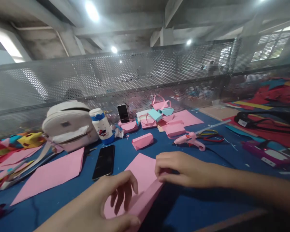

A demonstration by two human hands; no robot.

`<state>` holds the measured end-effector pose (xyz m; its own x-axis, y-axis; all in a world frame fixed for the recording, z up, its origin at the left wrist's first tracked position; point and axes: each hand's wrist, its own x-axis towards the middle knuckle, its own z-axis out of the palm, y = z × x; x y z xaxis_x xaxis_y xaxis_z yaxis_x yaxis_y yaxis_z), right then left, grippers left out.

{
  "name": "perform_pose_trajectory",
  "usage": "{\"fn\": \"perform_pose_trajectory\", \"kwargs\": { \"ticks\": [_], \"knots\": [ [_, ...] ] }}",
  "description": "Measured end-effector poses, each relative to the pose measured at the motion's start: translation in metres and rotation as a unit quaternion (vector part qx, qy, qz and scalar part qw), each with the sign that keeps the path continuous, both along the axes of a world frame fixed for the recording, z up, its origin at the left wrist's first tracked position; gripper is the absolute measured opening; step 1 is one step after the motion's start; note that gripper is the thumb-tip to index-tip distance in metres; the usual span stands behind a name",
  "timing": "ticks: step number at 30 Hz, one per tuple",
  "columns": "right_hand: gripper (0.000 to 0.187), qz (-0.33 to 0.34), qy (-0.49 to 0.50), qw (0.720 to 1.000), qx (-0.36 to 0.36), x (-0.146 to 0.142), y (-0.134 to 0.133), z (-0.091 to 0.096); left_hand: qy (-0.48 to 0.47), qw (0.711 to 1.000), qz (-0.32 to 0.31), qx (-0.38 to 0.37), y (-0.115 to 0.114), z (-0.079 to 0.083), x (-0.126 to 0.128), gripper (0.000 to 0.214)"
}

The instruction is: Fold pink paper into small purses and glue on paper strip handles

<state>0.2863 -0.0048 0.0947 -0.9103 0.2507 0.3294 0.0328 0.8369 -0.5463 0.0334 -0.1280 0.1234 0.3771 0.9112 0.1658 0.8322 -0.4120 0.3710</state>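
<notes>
Under concrete beams (125, 25), blue tabletop (123, 154) is facing perforated metal screen (147, 69) | folded pink paper (143, 170) is lying there | right hand (176, 167) is pinching its edge | left hand (106, 190) is curving half-open over it

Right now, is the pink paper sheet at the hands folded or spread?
Partly folded: the pink paper sheet lies mostly spread, but a strip along its right edge stands up, pinched by the right hand.

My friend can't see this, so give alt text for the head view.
A person's right hand pinches folded pink paper on a blue table; the left hand curls over the paper's nearer part. A pink glue gun and white backpack sit beyond.
</notes>
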Motion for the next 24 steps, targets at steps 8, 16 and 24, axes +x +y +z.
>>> {"fn": "perform_pose_trajectory", "kwargs": {
  "ticks": [8,16,24],
  "knots": [
    [0.012,-0.05,-0.063,0.995,0.057,-0.001,-0.003,0.028,0.012,0.996,-0.005,-0.089,0.014,0.011,-0.002,0.013],
    [0.011,-0.247,0.091,0.907,0.327,-0.028,0.038,0.09,0.206,0.907,0.117,0.349,0.058,0.078,-0.006,0.012],
    [0.022,-0.207,0.146,0.791,0.557,-0.008,-0.004,0.048,0.31,0.775,-0.028,0.55,0.008,0.023,-0.018,0.015]
  ]
}}
